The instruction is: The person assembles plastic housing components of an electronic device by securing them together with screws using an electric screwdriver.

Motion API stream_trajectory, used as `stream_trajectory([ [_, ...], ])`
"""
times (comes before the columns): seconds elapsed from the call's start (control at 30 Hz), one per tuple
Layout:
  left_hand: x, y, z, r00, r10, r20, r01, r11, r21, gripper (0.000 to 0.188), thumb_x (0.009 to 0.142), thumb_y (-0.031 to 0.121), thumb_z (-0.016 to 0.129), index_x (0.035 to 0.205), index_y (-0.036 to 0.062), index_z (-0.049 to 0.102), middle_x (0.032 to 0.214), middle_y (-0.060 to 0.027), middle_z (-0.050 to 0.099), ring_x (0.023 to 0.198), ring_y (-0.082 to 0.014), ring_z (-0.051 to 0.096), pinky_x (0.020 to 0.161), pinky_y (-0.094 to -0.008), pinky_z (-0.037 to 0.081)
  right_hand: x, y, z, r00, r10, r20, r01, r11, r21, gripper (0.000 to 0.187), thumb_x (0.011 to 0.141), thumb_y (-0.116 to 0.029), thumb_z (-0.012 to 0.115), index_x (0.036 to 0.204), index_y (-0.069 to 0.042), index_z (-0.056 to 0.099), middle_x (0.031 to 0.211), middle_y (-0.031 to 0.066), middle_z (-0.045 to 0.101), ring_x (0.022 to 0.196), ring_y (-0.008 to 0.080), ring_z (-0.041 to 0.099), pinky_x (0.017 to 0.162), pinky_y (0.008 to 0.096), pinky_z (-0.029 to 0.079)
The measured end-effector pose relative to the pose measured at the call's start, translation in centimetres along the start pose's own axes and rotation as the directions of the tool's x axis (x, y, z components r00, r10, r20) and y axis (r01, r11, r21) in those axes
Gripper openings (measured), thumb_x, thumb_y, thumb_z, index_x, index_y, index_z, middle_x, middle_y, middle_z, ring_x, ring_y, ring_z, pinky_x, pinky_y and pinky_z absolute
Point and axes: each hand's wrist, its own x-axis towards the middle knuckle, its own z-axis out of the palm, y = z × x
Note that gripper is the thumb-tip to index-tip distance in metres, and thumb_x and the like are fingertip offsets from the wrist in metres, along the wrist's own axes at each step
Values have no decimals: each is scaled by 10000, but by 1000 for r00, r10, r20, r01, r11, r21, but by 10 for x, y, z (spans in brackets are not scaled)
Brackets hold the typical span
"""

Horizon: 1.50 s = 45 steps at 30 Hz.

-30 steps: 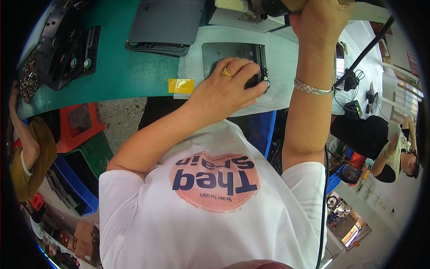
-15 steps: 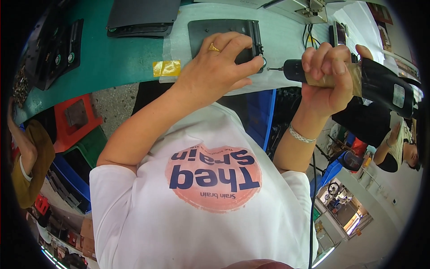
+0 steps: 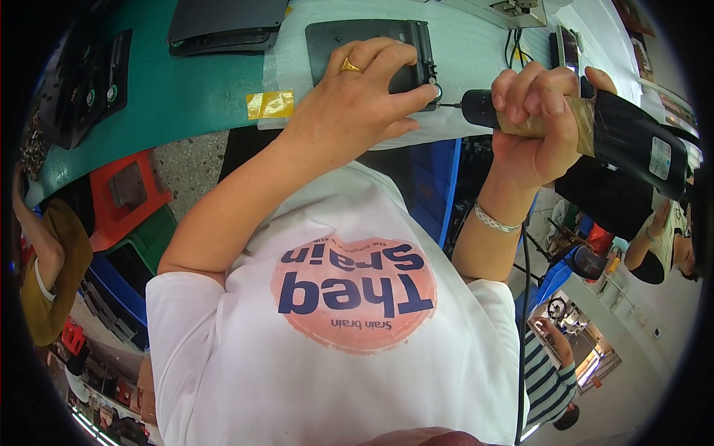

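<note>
A flat black plastic panel (image 3: 327, 43) lies on the white sheet covering the table. My left hand (image 3: 368, 85), with a gold ring, is laid over it with bent fingers. Its fingertips grip near the panel's right side, and the thumb is by a small round part at the edge. My right hand (image 3: 539, 115) is wrapped round a black electric screwdriver (image 3: 632, 137) with brown tape on its body. The screwdriver lies nearly level, its thin bit pointing left. The bit's tip meets the panel's lower right corner; whether a screw sits there I cannot tell.
Stacked dark panels (image 3: 223, 22) stand on the green table (image 3: 193, 85), with more black parts (image 3: 93, 89) at far left. Yellow tape (image 3: 270, 105) lies by the near edge. A cable (image 3: 523, 320) hangs at my right. A red stool (image 3: 123, 197) and other people are around.
The screwdriver has shifted slightly left, bringing its bit from a small gap to the panel's edge. My left hand keeps its hold. A person in stripes has appeared at lower right.
</note>
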Motion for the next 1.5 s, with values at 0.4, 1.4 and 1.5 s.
stream_trajectory([
  [0.4, 0, 0, 0, 1000, -7, -2, 7, 1000, 0, 483, 729, 248, 835, 1195, 242, 708, 1299, -64, 516, 1287, -272, 468, 1039, -414, 385, 5, 0, -2, 983, 51, 175, -18, 982, -186, 493, 954, -31, 532, 1421, -113, 399, 744, 60, 506, 568, 169, 469, 538, 377, 439],
  [1.4, -1, 4, 1, 1000, -20, -8, 20, 1000, -4, 468, 729, 263, 837, 1180, 247, 715, 1295, -52, 518, 1286, -264, 466, 1044, -413, 374, -7, 13, 26, 991, -131, 13, 129, 949, -288, 520, 906, 12, 697, 1298, -5, 355, 760, 126, 630, 543, 131, 571, 525, 256, 505],
  [1.5, 2, 1, 1, 1000, -6, -30, 6, 1000, -6, 473, 724, 255, 840, 1180, 244, 715, 1297, -55, 516, 1284, -267, 466, 1043, -414, 374, -8, 14, 22, 990, -102, -100, 76, 969, -237, 530, 905, 32, 674, 1310, -7, 336, 772, 134, 630, 540, 137, 566, 538, 297, 523],
])
